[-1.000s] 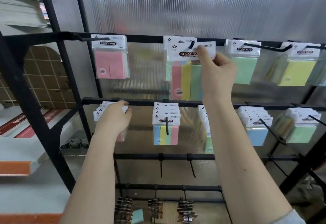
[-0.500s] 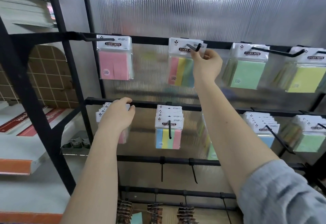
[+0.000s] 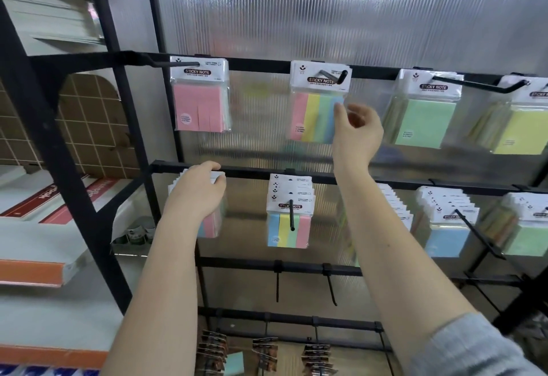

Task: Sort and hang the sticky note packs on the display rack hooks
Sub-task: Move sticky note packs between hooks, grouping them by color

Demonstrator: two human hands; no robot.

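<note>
Right hand [image 3: 357, 129] hangs loose-fingered beside the striped pack [image 3: 315, 116]; left hand [image 3: 197, 194] grips the mid-left stack [image 3: 207, 221], which might slip off.

Stationery shop display: a black metal rack [image 3: 89, 197] with rows of peg hooks [image 3: 332, 74] carrying retail-packaged sticky note packs [image 3: 201, 94], binder clips [image 3: 264, 355] hung below, and notebooks [image 3: 44, 197] on an adjacent shelf [image 3: 32, 272].

Top rail [image 3: 261, 65]: four hooks, one pack group each, left to right. Striped pack [image 3: 317, 103] on second hook [image 3: 332, 75], right hand [image 3: 357, 129] just beside its lower right edge (contact unclear). Left hand [image 3: 197, 194] on leftmost stack [image 3: 210, 221], rail below.
</note>
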